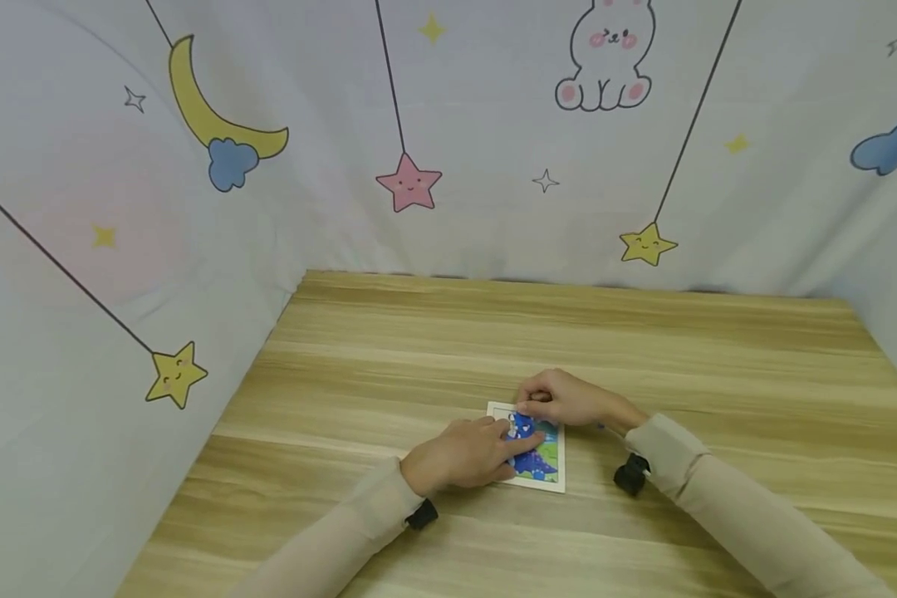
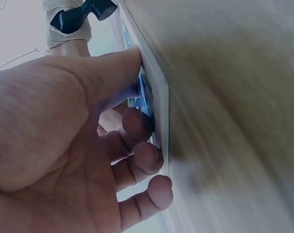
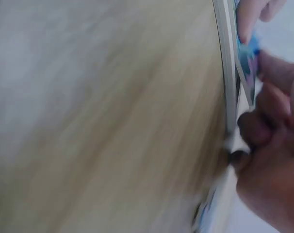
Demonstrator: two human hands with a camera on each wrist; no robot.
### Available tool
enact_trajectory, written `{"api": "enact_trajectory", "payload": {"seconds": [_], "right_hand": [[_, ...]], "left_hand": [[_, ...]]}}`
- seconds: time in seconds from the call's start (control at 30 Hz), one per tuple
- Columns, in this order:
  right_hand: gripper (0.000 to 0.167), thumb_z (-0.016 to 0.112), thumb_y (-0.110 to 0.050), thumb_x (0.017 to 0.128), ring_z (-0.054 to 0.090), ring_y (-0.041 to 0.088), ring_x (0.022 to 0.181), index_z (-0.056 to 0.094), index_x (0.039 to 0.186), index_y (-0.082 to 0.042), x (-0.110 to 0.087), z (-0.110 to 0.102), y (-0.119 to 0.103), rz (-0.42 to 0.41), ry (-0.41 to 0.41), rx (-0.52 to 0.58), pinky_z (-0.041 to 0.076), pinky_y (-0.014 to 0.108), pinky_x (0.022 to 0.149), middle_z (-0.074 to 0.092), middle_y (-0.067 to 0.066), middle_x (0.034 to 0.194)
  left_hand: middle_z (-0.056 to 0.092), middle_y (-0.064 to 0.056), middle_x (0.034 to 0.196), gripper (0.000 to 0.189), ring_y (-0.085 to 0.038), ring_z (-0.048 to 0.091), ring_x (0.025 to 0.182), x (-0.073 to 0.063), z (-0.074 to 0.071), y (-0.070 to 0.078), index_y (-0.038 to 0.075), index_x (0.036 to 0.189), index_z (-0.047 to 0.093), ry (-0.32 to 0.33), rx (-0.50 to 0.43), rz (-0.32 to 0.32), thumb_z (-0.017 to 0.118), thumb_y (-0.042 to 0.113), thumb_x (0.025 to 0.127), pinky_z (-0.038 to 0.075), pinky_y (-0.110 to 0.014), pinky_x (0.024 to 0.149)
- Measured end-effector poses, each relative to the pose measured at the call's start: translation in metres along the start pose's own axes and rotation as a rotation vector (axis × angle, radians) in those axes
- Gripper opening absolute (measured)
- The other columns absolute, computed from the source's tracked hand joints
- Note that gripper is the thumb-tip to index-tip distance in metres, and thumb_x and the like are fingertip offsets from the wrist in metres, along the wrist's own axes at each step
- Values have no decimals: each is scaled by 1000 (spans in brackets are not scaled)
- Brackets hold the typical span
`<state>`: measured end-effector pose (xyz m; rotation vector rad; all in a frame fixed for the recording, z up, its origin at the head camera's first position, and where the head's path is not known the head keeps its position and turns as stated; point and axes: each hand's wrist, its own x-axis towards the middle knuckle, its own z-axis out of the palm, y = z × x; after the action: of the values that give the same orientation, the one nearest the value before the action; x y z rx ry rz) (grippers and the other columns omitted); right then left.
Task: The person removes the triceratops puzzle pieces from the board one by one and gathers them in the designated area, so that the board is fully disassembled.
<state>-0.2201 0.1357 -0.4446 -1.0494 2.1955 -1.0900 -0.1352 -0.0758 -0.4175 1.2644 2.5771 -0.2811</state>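
A small white-bordered picture board (image 1: 563,465) with a blue cartoon dinosaur (image 1: 540,467) lies on the wooden table. From its left side my left hand (image 1: 467,453) reaches over it, index finger stretched across the dinosaur. In the left wrist view that thumb rests along the board's white edge (image 2: 159,90), the other fingertips close to the rim. At the upper edge my right hand (image 1: 571,399) has its fingers curled and pinches a colourful picture piece (image 3: 249,73). That piece stands tilted against the board's edge in the right wrist view.
A small printed piece (image 3: 205,216) lies on the table beside the right hand. Behind the wooden table (image 1: 389,349) hangs a white cloth (image 1: 486,224) with stars, a moon and a rabbit. Each wrist carries a black camera (image 1: 631,475).
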Motion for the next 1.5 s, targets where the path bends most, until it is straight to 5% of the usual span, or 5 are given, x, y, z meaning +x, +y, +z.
{"api": "enact_trajectory", "payload": {"seconds": [0.17, 0.67, 1.07, 1.3, 1.5], "right_hand": [[16, 56, -12, 103, 50, 8, 70, 70, 101, -7, -5, 5, 7, -42, -7, 107, 42, 23, 64, 59, -3, 81], [18, 60, -13, 98, 44, 4, 56, 67, 82, -9, 4, 16, -14, 95, 72, -55, 35, 21, 54, 51, -9, 63], [25, 60, -12, 98, 48, 4, 57, 71, 76, -11, 8, 15, -14, 67, 5, -136, 39, 20, 55, 53, -9, 65], [30, 56, -17, 103, 47, 4, 52, 71, 77, -13, 7, 12, -20, 139, 41, -160, 39, 21, 51, 53, -9, 63], [29, 56, -25, 104, 46, 6, 61, 71, 82, -15, -5, -5, -7, 85, 98, -166, 40, 24, 61, 54, -10, 70]], "left_hand": [[58, -1, 120, 61, -11, 54, 92, -4, 1, 3, 39, 158, 27, -28, -19, -18, 52, 45, 103, 48, -25, 68], [57, -1, 120, 59, -12, 54, 92, -4, 6, 2, 39, 158, 27, -3, 37, 0, 49, 46, 104, 49, -25, 70], [56, 0, 124, 60, -12, 56, 97, -7, 4, 12, 41, 158, 27, -40, 11, -5, 50, 47, 103, 52, -29, 72], [56, -3, 131, 62, -14, 58, 106, -2, 2, 9, 37, 160, 23, -38, 42, 12, 49, 47, 104, 53, -29, 82], [58, -2, 124, 62, -13, 59, 101, -3, 2, 6, 37, 159, 24, -24, 30, 9, 50, 47, 104, 53, -28, 78]]}}
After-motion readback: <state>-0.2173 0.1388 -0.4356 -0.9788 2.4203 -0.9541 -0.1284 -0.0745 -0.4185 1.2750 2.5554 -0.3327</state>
